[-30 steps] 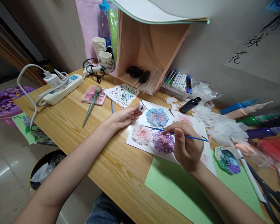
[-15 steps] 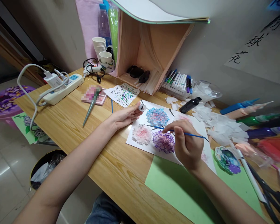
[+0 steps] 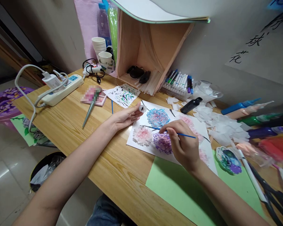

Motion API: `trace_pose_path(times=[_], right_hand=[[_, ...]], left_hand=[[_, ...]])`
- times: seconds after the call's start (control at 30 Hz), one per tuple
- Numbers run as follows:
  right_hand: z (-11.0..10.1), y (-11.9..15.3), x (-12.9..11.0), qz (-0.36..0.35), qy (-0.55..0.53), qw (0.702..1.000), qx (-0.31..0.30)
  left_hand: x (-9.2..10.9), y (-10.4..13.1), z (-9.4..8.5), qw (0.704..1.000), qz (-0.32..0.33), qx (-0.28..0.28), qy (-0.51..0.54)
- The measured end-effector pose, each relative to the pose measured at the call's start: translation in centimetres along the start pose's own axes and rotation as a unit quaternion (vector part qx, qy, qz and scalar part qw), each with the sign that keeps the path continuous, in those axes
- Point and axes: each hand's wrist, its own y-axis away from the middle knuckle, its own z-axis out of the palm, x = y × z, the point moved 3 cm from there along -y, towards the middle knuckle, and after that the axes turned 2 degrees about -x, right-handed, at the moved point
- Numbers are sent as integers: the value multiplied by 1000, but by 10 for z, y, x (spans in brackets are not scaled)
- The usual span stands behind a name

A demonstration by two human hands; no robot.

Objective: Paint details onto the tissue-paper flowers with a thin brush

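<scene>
Between the fingertips of my left hand [image 3: 127, 118] is a small white bottle cap [image 3: 142, 108], its dark inside facing me. My right hand [image 3: 185, 144] is closed on a thin blue paintbrush [image 3: 153, 127], whose dark tip points left over the top of a pale pink tissue flower. A white sheet [image 3: 135, 148] under both hands bears several tissue flowers: a blue one [image 3: 158, 117], a purple-edged one [image 3: 162, 142], the pale pink one [image 3: 142, 136] and others partly behind my right hand. Several short dark strokes mark the sheet. Below it lies green paper [image 3: 169, 185].
A black bottle [image 3: 191, 105] lies near torn white tissue [image 3: 223, 124]. Rightward are a paint-smeared dish [image 3: 228, 160], paint bottles [image 3: 240, 106] and black scissors [image 3: 273, 194]. Markers [image 3: 179, 82] stand by an open box [image 3: 153, 44]. A power strip [image 3: 61, 91] sits far left.
My right hand has moved slightly left with the paintbrush, its tip now further left above the pale pink flower. My left hand still holds the cap; the whole view has shifted a little.
</scene>
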Motion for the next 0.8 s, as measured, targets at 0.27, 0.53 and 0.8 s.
trace_pose_path(times=[0.27, 0.53, 0.8], right_hand=[[1, 1, 0, -4, -7, 1000, 2], [1, -2, 1, 2, -13, 1000, 3], [3, -3, 1, 5, -5, 1000, -8]], left_hand=[[0, 0, 0, 1000, -5, 5, 9], [0, 0, 0, 1000, -1, 4, 10], [0, 0, 0, 1000, -1, 1, 8]])
